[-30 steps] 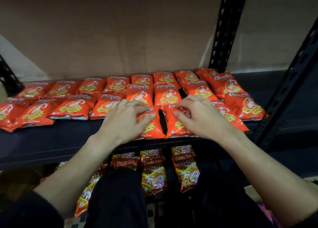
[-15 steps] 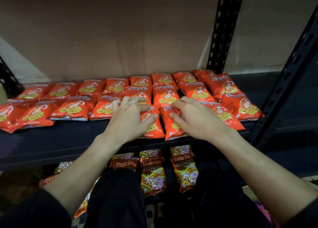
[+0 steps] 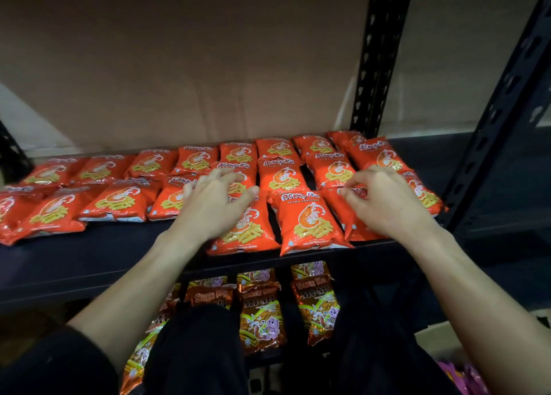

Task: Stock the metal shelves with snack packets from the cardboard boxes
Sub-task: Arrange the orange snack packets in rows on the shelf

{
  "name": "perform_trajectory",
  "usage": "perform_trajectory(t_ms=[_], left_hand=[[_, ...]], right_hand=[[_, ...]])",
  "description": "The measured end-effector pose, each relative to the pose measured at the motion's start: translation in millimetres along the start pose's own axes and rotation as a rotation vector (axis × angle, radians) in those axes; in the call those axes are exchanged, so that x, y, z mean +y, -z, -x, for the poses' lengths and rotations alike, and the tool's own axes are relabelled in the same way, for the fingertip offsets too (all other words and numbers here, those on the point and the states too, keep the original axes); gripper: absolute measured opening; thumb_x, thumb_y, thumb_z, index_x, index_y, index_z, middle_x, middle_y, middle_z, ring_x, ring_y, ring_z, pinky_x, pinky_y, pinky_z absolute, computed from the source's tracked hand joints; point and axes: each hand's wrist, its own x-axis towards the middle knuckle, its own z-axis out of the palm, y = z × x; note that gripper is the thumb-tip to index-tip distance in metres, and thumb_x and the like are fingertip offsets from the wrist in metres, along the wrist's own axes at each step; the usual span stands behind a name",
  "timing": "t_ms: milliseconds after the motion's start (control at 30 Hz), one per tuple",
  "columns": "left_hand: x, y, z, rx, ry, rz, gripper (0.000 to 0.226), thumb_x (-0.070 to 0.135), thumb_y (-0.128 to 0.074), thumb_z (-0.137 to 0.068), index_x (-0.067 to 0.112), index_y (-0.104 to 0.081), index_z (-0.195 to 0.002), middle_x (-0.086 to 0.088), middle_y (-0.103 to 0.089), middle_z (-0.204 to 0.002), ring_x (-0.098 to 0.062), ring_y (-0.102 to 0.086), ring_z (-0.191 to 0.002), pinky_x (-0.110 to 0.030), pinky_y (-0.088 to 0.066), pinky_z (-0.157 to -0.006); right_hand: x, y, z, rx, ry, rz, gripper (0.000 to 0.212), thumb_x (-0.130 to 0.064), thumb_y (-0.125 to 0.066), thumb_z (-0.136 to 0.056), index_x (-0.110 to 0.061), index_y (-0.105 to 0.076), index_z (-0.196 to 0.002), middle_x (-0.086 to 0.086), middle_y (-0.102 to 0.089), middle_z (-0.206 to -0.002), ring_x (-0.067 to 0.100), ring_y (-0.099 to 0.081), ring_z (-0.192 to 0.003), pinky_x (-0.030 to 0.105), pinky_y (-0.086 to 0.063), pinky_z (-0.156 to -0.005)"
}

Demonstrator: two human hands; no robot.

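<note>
Dark metal shelf [image 3: 89, 263], front edge: orange prawn cracker packets [image 3: 119, 200] in rows. Left hand [image 3: 214, 206] spread, loosely clawed, rests on front packet [image 3: 247, 233], hiding its top. Right hand [image 3: 387, 203] pinches top of front-right packet [image 3: 354, 230], mostly covered. Earlier right hand lay nearer centre; middle packet [image 3: 310, 221] now uncovered.

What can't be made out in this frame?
Head view only.
Right hand: whether it grips the packet beneath; curled fingers hide it.
Lower shelf packets: knees cover several.
Cardboard box: cut off at the lower right edge.
Leftmost orange packets: cut by left edge.
</note>
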Motion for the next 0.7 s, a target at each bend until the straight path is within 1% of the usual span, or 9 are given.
perform_trajectory(t_ms=[100,167,267,367,467,533,600,700], left_hand=[[-4,-5,-8,-0.023,0.092,-0.050,0.060,0.064,-0.038,-0.095,0.027,-0.049,-0.140,0.000,-0.042,-0.148,-0.024,-0.040,-0.135,-0.047,-0.017,-0.113],[-3,-10,-10,-0.043,0.110,-0.064,0.061,0.064,-0.038,-0.095,0.025,-0.048,-0.140,-0.002,-0.044,-0.147,-0.025,-0.042,-0.134,-0.048,-0.017,-0.114],[2,-12,-10,-0.020,0.101,-0.031,0.056,0.058,-0.040,-0.097,0.024,-0.046,-0.141,-0.002,-0.046,-0.147,-0.025,-0.045,-0.131,-0.047,-0.017,-0.113],[7,-10,-9,-0.020,0.094,-0.009,0.051,0.052,-0.042,-0.099,0.025,-0.044,-0.142,-0.001,-0.047,-0.147,-0.024,-0.048,-0.130,-0.046,-0.018,-0.112],[9,-6,-8,-0.006,0.104,0.030,0.048,0.047,-0.045,-0.100,0.023,-0.046,-0.141,-0.003,-0.049,-0.146,-0.025,-0.048,-0.131,-0.047,-0.022,-0.114],[13,-2,-7,0.002,0.112,0.050,0.046,0.046,-0.047,-0.099,0.021,-0.050,-0.138,-0.005,-0.049,-0.146,-0.026,-0.048,-0.131,-0.048,-0.027,-0.115],[18,0,-4,-0.001,0.099,0.062,0.045,0.046,-0.049,-0.099,0.019,-0.055,-0.134,-0.006,-0.049,-0.145,-0.027,-0.049,-0.130,-0.049,-0.030,-0.114],[27,2,0,0.007,0.042,0.083,0.042,0.046,-0.049,-0.098,0.019,-0.059,-0.129,-0.004,-0.048,-0.145,-0.025,-0.046,-0.132,-0.046,-0.030,-0.114]], right_hand=[[1,-7,3,-0.016,-0.027,0.011,0.029,-0.036,-0.058,-0.096,-0.015,-0.073,-0.109,0.008,-0.064,-0.109,0.029,-0.055,-0.110,0.041,-0.047,-0.094],[-3,-11,3,-0.014,-0.031,-0.009,0.030,-0.036,-0.058,-0.096,-0.015,-0.071,-0.114,0.008,-0.063,-0.112,0.028,-0.055,-0.111,0.043,-0.049,-0.093],[-8,-13,-1,-0.014,-0.045,-0.038,0.035,-0.034,-0.057,-0.098,-0.014,-0.065,-0.126,0.008,-0.060,-0.122,0.026,-0.050,-0.118,0.044,-0.047,-0.097],[-8,-14,-1,0.002,-0.038,-0.064,0.037,-0.033,-0.057,-0.098,-0.015,-0.062,-0.129,0.007,-0.059,-0.125,0.025,-0.051,-0.118,0.042,-0.047,-0.096],[-2,-13,2,0.021,-0.036,-0.112,0.036,-0.036,-0.059,-0.097,-0.015,-0.063,-0.126,0.004,-0.059,-0.119,0.022,-0.054,-0.110,0.037,-0.048,-0.089],[3,-12,5,0.042,-0.016,-0.144,0.033,-0.036,-0.060,-0.096,-0.015,-0.066,-0.122,0.001,-0.057,-0.111,0.017,-0.053,-0.102,0.031,-0.044,-0.083],[5,-10,9,0.061,0.003,-0.173,0.030,-0.035,-0.061,-0.096,-0.015,-0.068,-0.117,-0.001,-0.057,-0.108,0.013,-0.052,-0.095,0.026,-0.039,-0.081],[7,-4,15,0.091,0.006,-0.203,0.027,-0.033,-0.061,-0.096,-0.015,-0.069,-0.115,0.002,-0.061,-0.112,0.019,-0.057,-0.102,0.025,-0.037,-0.083]])
